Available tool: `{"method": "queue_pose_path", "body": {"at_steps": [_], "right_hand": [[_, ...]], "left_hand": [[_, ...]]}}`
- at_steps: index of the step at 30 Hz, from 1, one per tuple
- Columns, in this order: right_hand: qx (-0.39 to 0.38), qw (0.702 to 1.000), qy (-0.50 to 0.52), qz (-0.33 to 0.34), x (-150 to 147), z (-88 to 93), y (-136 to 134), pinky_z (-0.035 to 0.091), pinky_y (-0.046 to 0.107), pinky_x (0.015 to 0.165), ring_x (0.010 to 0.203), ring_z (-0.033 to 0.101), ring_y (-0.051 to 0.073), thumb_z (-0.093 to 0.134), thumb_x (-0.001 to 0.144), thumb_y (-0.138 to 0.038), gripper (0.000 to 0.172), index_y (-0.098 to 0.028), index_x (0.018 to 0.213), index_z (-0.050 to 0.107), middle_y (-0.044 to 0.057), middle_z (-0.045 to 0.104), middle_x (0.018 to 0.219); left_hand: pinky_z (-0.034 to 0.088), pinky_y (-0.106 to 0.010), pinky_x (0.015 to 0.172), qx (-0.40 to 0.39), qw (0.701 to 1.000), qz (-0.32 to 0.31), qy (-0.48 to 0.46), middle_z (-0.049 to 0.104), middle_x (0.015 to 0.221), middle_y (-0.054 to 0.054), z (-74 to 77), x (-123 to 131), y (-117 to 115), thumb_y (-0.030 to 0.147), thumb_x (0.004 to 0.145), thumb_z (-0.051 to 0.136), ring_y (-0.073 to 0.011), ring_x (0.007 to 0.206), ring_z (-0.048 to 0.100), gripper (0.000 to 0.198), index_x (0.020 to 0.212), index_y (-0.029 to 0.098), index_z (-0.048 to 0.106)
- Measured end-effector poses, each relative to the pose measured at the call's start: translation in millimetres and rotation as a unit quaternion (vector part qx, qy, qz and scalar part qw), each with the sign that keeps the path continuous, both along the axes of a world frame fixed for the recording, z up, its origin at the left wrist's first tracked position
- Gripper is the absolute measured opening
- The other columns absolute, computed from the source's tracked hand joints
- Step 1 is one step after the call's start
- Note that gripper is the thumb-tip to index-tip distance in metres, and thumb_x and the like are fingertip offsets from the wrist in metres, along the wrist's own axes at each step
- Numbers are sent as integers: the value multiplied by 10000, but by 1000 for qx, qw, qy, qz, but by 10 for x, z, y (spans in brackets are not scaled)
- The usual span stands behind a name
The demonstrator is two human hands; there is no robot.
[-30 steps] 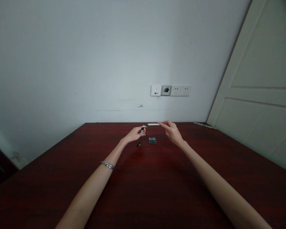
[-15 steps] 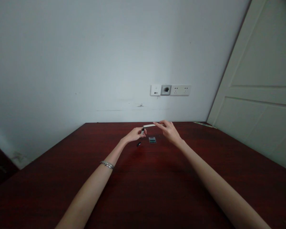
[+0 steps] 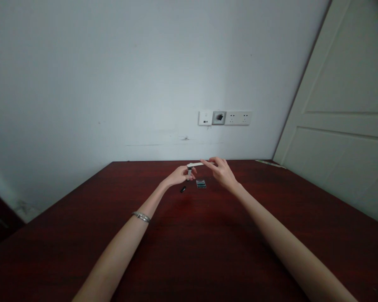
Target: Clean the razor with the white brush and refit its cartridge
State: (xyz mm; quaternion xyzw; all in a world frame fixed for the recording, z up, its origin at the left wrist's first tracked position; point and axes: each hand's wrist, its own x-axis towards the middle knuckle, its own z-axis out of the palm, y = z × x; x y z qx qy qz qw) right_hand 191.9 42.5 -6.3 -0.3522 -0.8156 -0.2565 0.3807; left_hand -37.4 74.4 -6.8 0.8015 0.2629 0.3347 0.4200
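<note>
My left hand (image 3: 179, 175) is closed on a small grey piece with a dark end (image 3: 189, 172), held upright between thumb and fingers. My right hand (image 3: 219, 172) grips a slim white bar (image 3: 195, 164) that lies almost level above the table, its forefinger stretched along it. The bar's left end meets the top of the grey piece; whether the two are joined, I cannot tell. Below the hands, a small clear packet with teal strips (image 3: 200, 184) lies on the table. A short black piece (image 3: 183, 189) rests just under my left hand.
The dark red-brown table (image 3: 189, 251) runs back to a pale wall. Switches and sockets (image 3: 237, 118) sit on that wall. At the right stands a white panelled door (image 3: 343, 126), with a thin pale strip (image 3: 270, 164) near the table's back right corner.
The white bar has shifted slightly left, its left end now directly over the grey piece. That piece stands more upright in my left hand. The packet and black piece stay in place.
</note>
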Motion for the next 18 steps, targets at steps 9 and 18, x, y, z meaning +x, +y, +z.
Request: {"method": "queue_pose_path", "body": {"at_steps": [9,18], "right_hand": [[19,999,27,-12,-28,80,-40,354,352,845,914,483,178,362,830,-5,585,-329,1304,474,84,530,1031],[62,997,34,-12,167,-11,63,394,331,809,862,482,168,393,838,-9,559,-326,1287,495,74,539,969]], "left_hand": [[472,-268,674,2,1000,7,-2,645,776,-60,-72,3,32,70,681,564,-144,725,626,213,891,105,566],[469,-269,684,11,1000,-2,0,667,787,-78,14,-29,-5,70,700,567,-137,723,629,292,990,98,574]]}}
